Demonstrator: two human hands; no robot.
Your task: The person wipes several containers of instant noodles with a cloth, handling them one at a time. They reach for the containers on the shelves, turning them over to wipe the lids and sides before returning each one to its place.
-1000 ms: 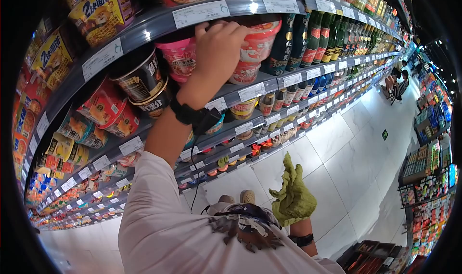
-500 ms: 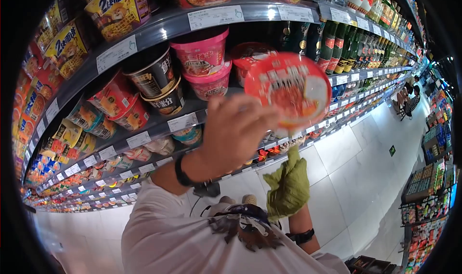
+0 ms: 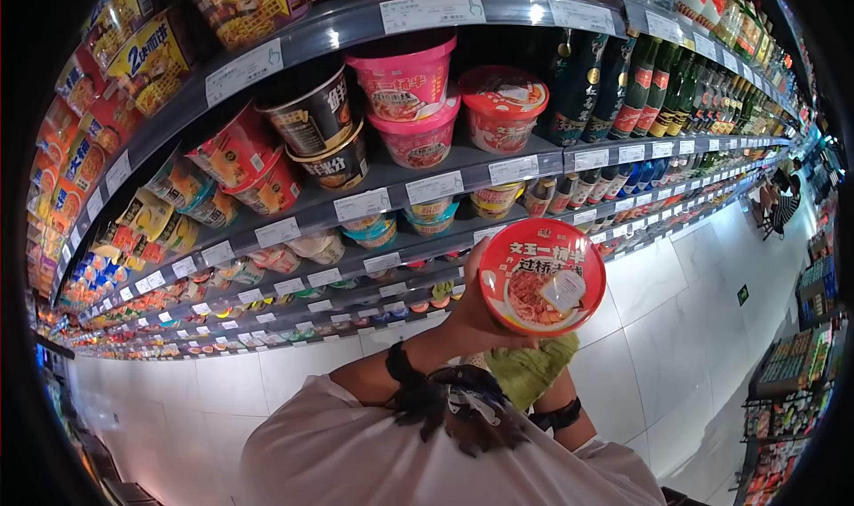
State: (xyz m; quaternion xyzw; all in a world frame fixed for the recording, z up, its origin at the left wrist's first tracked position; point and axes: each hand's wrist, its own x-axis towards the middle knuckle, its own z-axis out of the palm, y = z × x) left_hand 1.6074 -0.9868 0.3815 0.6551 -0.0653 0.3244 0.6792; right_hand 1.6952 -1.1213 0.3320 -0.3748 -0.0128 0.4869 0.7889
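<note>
My left hand (image 3: pixel 478 315) is closed round the left side of a red instant noodle tub (image 3: pixel 541 279). The tub's printed lid faces up at me, with a pale label patch on its right part. Under the tub a green cloth (image 3: pixel 532 369) covers the end of my right arm. My right hand's fingers are hidden by the cloth and the tub, but the cloth stays with that hand. On the shelf beyond, a similar red tub (image 3: pixel 504 110) stands beside stacked pink tubs (image 3: pixel 412 106).
Black tubs (image 3: pixel 311 119) and other noodle tubs stand left on the shelf (image 3: pixel 391 172). Green bottles (image 3: pixel 633 88) line its right part. Price tags run along the shelf edges. A tiled aisle (image 3: pixel 676 328) lies right, with a person (image 3: pixel 783 208) farther off and another display rack (image 3: pixel 787 355).
The red tub has come down towards my body, and its lid now faces me squarely. My left hand has moved from in front of the tub to its left side.
</note>
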